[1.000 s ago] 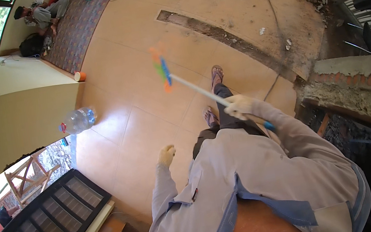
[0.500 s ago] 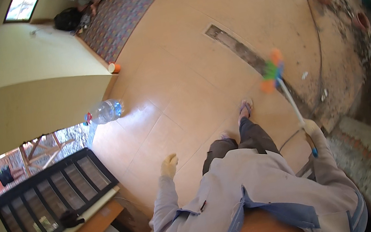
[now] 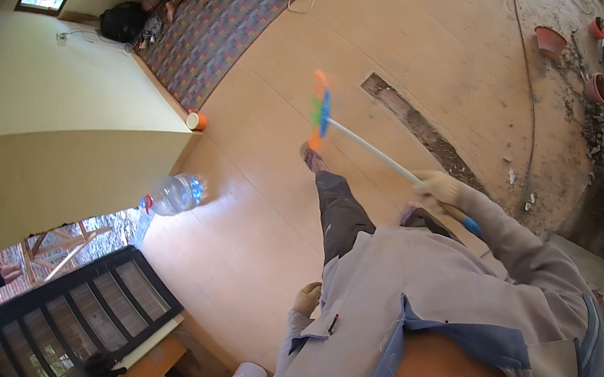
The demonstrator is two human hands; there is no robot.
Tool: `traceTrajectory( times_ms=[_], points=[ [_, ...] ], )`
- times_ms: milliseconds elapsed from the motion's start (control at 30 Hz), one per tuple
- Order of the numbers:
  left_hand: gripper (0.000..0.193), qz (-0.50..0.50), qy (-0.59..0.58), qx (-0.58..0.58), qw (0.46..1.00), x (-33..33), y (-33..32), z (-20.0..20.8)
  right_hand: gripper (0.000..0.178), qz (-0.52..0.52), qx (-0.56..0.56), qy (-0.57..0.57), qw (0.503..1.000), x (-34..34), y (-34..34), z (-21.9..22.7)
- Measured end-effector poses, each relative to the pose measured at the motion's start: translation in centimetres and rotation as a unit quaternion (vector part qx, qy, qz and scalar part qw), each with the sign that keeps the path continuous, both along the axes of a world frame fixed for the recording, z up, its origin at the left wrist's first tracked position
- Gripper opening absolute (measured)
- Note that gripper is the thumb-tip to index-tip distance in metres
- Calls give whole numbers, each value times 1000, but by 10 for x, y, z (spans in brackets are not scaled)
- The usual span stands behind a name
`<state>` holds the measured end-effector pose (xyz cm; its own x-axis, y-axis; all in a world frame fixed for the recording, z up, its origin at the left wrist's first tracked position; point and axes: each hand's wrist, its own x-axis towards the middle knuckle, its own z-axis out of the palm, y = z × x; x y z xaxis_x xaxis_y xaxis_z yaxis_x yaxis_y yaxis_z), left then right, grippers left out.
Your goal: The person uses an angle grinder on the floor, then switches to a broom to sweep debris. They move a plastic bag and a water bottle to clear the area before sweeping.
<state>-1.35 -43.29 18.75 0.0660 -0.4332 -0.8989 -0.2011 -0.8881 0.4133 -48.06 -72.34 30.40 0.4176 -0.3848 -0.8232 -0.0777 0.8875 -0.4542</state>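
Note:
My gloved right hand is wrapped round the pale handle of a broom. The broom's orange, green and blue head is slightly blurred, out over the tiled floor beside my forward foot. Behind the hand, the blue end of the handle shows close to my jacket. My left hand, also in a pale glove, hangs low at my left side. Its fingers are curled in, and nothing shows in them.
A large clear bottle lies by the wall opening, with an orange cup at the wall corner. A person sits beside the patterned mat. A dirt-filled slot cuts the floor; a cable and pots lie right.
The broom and my right hand have swung left. My left hand has dropped back toward my body. One foot has stepped forward, and the view has shifted.

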Motion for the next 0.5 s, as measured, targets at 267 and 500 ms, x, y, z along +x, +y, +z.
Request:
traceTrajectory(
  times_ms=[267, 500],
  points=[
    [41, -73, -85, -40, 993, 151, -235, 39, 7, -65, -37, -112, 991, 257, -304, -86],
    [35, 191, -47, -129, 972, 244, -378, 77, 15, -203, 73, -162, 963, 429, -545, -177]
  ],
)
